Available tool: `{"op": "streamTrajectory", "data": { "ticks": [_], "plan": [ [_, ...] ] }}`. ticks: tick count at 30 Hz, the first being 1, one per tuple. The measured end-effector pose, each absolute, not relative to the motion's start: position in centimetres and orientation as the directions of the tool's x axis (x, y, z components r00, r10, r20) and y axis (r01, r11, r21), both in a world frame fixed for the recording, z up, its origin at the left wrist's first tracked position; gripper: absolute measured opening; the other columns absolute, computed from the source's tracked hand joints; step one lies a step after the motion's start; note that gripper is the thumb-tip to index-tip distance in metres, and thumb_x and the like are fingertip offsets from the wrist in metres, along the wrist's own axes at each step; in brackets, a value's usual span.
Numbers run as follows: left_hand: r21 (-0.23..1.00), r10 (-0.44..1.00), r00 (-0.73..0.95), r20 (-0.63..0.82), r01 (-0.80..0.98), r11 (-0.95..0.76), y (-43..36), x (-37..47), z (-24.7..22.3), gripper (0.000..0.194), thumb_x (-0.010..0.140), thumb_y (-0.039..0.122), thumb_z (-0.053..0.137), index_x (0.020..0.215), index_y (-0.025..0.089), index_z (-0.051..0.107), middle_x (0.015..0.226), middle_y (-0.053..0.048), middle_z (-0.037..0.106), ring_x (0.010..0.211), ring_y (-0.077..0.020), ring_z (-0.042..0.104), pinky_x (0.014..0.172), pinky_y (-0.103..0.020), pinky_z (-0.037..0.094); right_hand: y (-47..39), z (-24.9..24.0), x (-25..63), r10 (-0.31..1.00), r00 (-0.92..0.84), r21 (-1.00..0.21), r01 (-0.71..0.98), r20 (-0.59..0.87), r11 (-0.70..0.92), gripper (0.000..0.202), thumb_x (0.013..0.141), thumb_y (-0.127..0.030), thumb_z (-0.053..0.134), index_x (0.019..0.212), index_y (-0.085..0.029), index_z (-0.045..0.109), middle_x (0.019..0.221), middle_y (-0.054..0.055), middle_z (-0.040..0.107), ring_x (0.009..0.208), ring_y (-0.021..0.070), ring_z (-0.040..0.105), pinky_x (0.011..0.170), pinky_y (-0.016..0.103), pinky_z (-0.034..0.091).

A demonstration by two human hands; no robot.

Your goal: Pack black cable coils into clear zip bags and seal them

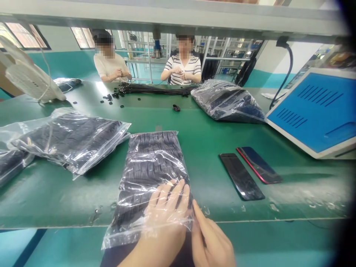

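Observation:
A clear plastic bag [152,159] packed with rows of thin dark pieces lies in front of me, its near end reaching past the table edge. My left hand [167,204] is inside the bag's mouth, under the film. Its fingers are stretched out, lying flat on the dark pieces. At the bag's right near corner, my right hand [210,237] pinches the plastic edge between thumb and fingers. What the dark pieces are exactly, I cannot make out through the glare.
Another filled bag [80,137] lies left, a third [228,100] back right. Two phones [241,176] rest right of my hands, near a blue-and-white machine [319,107]. Black cords [155,89] and small black pieces [108,97] lie before two seated people [183,66]. A shelf [178,18] spans overhead.

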State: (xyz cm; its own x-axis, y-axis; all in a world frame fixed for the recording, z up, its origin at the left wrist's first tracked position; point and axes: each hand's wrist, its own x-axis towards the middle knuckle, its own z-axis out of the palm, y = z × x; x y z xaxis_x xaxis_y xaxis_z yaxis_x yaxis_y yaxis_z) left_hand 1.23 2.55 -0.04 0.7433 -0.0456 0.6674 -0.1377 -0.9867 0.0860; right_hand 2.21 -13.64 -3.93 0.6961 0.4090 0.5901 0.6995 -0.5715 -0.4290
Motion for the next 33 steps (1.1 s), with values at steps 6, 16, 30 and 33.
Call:
{"op": "streamTrajectory", "data": {
  "ticks": [6,16,30,33],
  "plan": [
    [0.101,-0.07,0.757,0.65,-0.177,-0.979,3.8,1.3,-0.4,0.034,0.099,0.031,0.063,0.133,0.03,0.066,0.145,0.011,0.061,0.132,-0.0183,0.059,0.121,-0.038,0.031,-13.3,-3.7,2.0,0.395,0.68,-0.436,0.714,0.617,-0.548,0.068,0.098,-0.002,0.055,0.162,-0.017,0.036,0.109,0.008,0.077,0.082,0.0153,0.073,0.075,0.026,0.057],
    [0.073,-0.131,0.745,0.654,-0.235,-0.969,4.5,1.0,0.3,0.046,0.097,0.048,0.064,0.132,0.018,0.066,0.147,-0.002,0.061,0.139,-0.0235,0.055,0.13,-0.044,0.023,-14.2,-3.1,2.3,0.351,0.8,-0.507,0.585,0.486,-0.633,0.045,0.104,-0.02,0.051,0.148,-0.009,0.058,0.085,0.007,0.075,0.066,0.013,0.068,0.069,0.022,0.055],
    [0.096,-0.018,0.779,0.626,-0.101,-0.99,8.4,-0.4,-0.9,0.041,0.098,0.025,0.06,0.137,0.039,0.063,0.145,0.011,0.062,0.139,-0.0181,0.055,0.118,-0.037,0.036,-13.1,-2.1,2.6,0.382,0.82,-0.504,0.565,0.425,-0.653,0.041,0.104,-0.026,0.049,0.14,-0.014,0.066,0.095,0.007,0.078,0.065,0.0125,0.071,0.063,0.017,0.057],
    [0.093,-0.036,0.776,0.63,-0.122,-0.988,8.6,-0.9,-0.1,0.037,0.103,0.03,0.055,0.139,0.031,0.062,0.153,0.005,0.055,0.144,-0.0198,0.051,0.125,-0.041,0.028,-13.6,-1.6,3.0,0.375,0.844,-0.519,0.533,0.383,-0.668,0.039,0.105,-0.03,0.05,0.138,-0.018,0.066,0.079,0.001,0.073,0.054,0.0084,0.064,0.056,0.013,0.054]
  ]
}}
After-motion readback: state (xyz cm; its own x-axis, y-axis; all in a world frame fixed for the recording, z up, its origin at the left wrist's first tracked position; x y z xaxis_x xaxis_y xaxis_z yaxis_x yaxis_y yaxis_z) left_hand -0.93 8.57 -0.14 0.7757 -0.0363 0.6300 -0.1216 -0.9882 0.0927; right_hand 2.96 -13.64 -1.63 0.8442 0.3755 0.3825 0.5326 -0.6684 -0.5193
